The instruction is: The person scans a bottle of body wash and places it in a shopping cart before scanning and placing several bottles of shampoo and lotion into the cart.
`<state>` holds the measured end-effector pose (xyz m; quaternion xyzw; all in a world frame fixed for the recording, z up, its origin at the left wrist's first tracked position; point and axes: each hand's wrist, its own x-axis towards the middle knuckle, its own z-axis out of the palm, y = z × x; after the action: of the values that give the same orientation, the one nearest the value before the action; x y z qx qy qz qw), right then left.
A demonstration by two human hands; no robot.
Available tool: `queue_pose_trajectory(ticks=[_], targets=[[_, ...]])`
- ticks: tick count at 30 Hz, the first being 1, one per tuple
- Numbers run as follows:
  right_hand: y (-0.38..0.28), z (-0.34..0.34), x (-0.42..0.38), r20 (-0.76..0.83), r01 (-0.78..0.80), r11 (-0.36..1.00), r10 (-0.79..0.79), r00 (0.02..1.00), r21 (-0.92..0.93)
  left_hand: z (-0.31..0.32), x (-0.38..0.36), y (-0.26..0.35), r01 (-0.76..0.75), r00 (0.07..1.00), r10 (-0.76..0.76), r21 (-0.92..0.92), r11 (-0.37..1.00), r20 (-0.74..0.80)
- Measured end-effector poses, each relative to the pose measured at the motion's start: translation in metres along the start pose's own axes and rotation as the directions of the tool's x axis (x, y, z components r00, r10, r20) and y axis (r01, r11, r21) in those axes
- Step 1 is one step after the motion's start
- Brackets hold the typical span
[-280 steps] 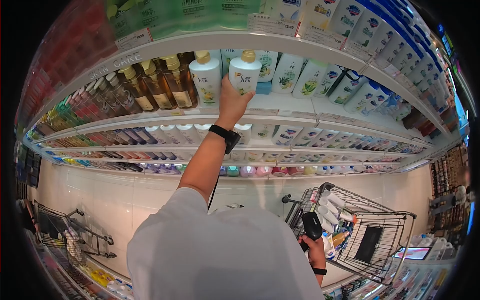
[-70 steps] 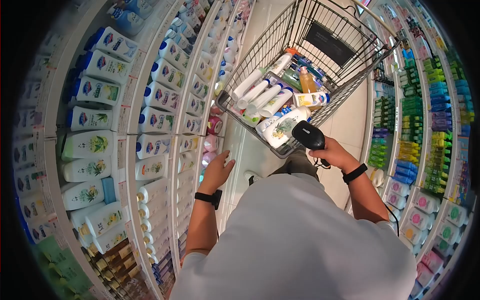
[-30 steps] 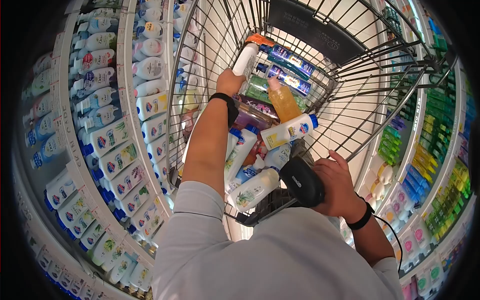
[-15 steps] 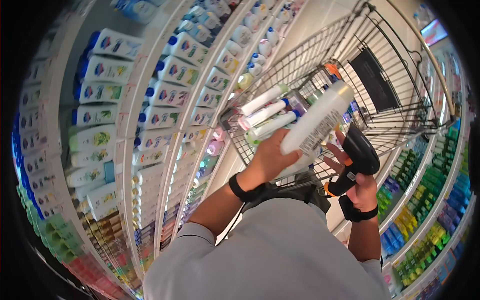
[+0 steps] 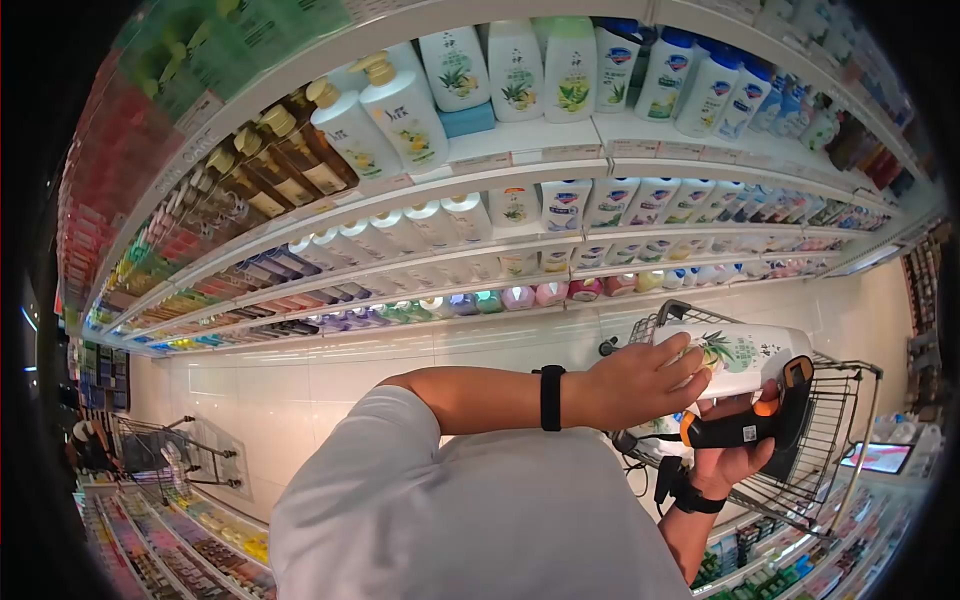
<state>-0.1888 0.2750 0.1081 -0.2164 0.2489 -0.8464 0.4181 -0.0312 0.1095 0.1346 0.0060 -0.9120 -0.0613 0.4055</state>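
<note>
My left hand [image 5: 640, 382] is wrapped round the base of a white bottle [image 5: 748, 345], which looks like body wash and lies on its side with its green plant label turned up. In my right hand [image 5: 738, 462] is a black and orange handheld barcode scanner [image 5: 722, 431], its head close beside the bottle's other end. Some right fingers reach up under the bottle. Both are held over a wire shopping cart [image 5: 858, 388], and the bottle hides much of its basket.
Long shelves [image 5: 530, 147] of bottles run along the far side, with white pump bottles [image 5: 404, 118] among them. Pale floor tiles [image 5: 300, 385] stretch between. Another cart [image 5: 165, 450] stands at left beside a person. A lit screen [image 5: 880, 457] is at right.
My view has swung left to face the shelves. The bottle has turned from slanting upright to lying level, label up. Both hands keep their holds.
</note>
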Motion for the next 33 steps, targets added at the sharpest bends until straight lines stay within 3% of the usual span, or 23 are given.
queue_pose_trajectory(ticks=[7, 10, 15, 17, 18, 19, 20, 21, 23, 24, 26, 27, 29, 30, 33], targets=[[0.054, 0.066, 0.042, 0.104, -0.036, 0.999, 0.034, 0.994, 0.025, -0.075, -0.024, -0.042, 0.029, 0.999, -0.021, 0.212, 0.977, -0.038], [0.064, 0.082, 0.051, 0.172, -0.032, 0.999, 0.024, 0.985, 0.043, -0.097, -0.022, -0.053, -0.016, 0.992, 0.055, 0.319, 0.948, -0.114], [0.060, 0.094, 0.060, 0.137, 0.014, 0.996, -0.025, 0.990, 0.083, -0.120, -0.012, -0.052, -0.087, 0.985, 0.134, 0.350, 0.933, -0.111], [0.053, 0.092, 0.064, 0.161, 0.008, 0.994, -0.026, 0.987, 0.112, -0.131, -0.007, -0.042, -0.013, 0.999, 0.017, 0.082, 0.997, -0.041], [0.051, 0.095, 0.067, 0.238, 0.010, 0.994, -0.035, 0.971, 0.104, -0.135, -0.003, -0.043, -0.022, 0.999, 0.027, 0.088, 0.996, -0.047], [0.051, 0.097, 0.069, 0.310, 0.013, 0.995, -0.043, 0.950, 0.097, -0.139, 0.000, -0.047, 0.155, 0.984, -0.151, 0.039, 0.987, -0.094], [0.051, 0.098, 0.068, 0.278, -0.030, 0.996, 0.007, 0.961, 0.081, -0.141, 0.003, -0.051, 0.328, 0.936, -0.328, -0.023, 0.945, -0.124], [0.059, 0.093, 0.068, 0.205, 0.011, 0.996, -0.029, 0.978, 0.086, -0.136, 0.001, -0.059, 0.500, 0.866, -0.496, -0.114, 0.859, 0.059], [0.060, 0.089, 0.066, 0.261, -0.149, 0.989, 0.146, 0.954, -0.010, -0.130, 0.001, -0.065, 0.731, 0.682, -0.537, -0.484, 0.481, 0.497], [0.064, 0.086, 0.063, 0.187, -0.200, 0.979, 0.203, 0.961, -0.035, -0.124, 0.000, -0.070, 0.732, 0.682, -0.530, -0.484, 0.481, 0.504], [0.066, 0.085, 0.065, 0.208, -0.220, 0.963, 0.250, 0.946, -0.154, -0.109, -0.004, -0.082, 0.707, 0.694, -0.409, -0.666, 0.236, 0.592], [0.065, 0.091, 0.066, 0.232, -0.237, 0.949, 0.284, 0.930, -0.209, -0.105, -0.007, -0.084, 0.709, 0.695, -0.401, -0.664, 0.238, 0.597], [0.068, 0.081, 0.072, 0.261, -0.257, 0.934, 0.320, 0.911, -0.247, -0.100, -0.014, -0.086, 0.725, 0.609, -0.460, -0.689, -0.007, 0.645], [0.070, 0.082, 0.075, 0.282, -0.249, 0.935, 0.317, 0.905, -0.251, -0.098, -0.016, -0.086, 0.691, 0.603, -0.495, -0.719, -0.068, 0.626], [0.070, 0.097, 0.083, 0.331, -0.203, 0.949, 0.277, 0.902, -0.241, -0.089, -0.031, -0.102, 0.570, 0.631, -0.592, -0.817, -0.084, 0.502]])
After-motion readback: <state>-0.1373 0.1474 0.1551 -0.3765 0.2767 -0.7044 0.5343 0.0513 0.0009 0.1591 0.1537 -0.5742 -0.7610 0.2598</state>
